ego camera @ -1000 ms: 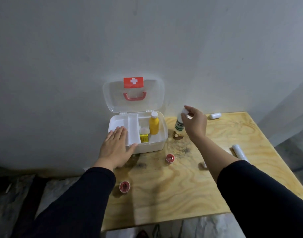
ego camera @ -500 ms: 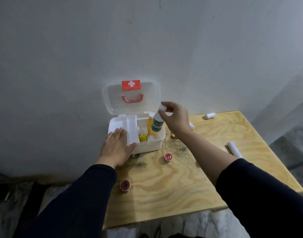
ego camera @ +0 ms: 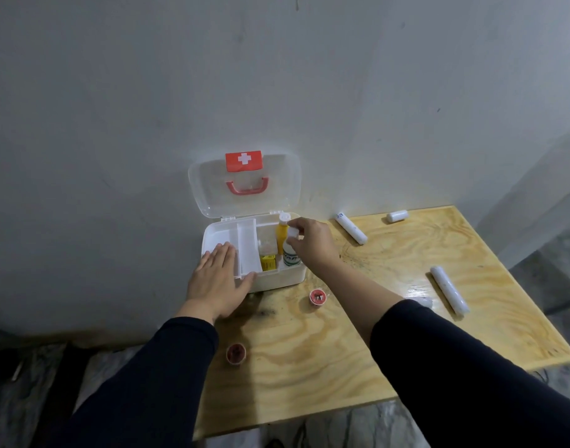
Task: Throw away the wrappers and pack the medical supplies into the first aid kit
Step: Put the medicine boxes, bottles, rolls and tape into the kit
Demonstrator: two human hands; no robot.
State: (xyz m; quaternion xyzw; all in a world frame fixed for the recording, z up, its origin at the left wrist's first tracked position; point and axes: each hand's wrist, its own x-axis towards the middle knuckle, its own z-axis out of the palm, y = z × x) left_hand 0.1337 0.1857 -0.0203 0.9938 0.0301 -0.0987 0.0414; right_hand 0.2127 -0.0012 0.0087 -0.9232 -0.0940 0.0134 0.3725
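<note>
The white first aid kit (ego camera: 286,279) stands open against the wall, its clear lid (ego camera: 212,189) with a red cross label raised. Inside stand a yellow bottle (ego camera: 281,238) and a small yellow box (ego camera: 268,262). My right hand (ego camera: 312,242) grips the cap of a white bottle with a green label (ego camera: 291,257), which stands upright in the kit's right compartment beside the yellow bottle. My left hand (ego camera: 217,279) lies flat, fingers spread, on the kit's left front corner and tray.
On the plywood table (ego camera: 390,334) lie three white wrapped rolls: a bandage roll (ego camera: 350,228) near the wall, a short roll (ego camera: 397,215) at the back, and a long roll (ego camera: 449,290) at the right. Two small red tape rolls (ego camera: 317,297) (ego camera: 236,353) sit in front of the kit.
My right hand carried the white bottle from the table leftward over the kit and lowered it into the right compartment. My left hand stayed on the kit.
</note>
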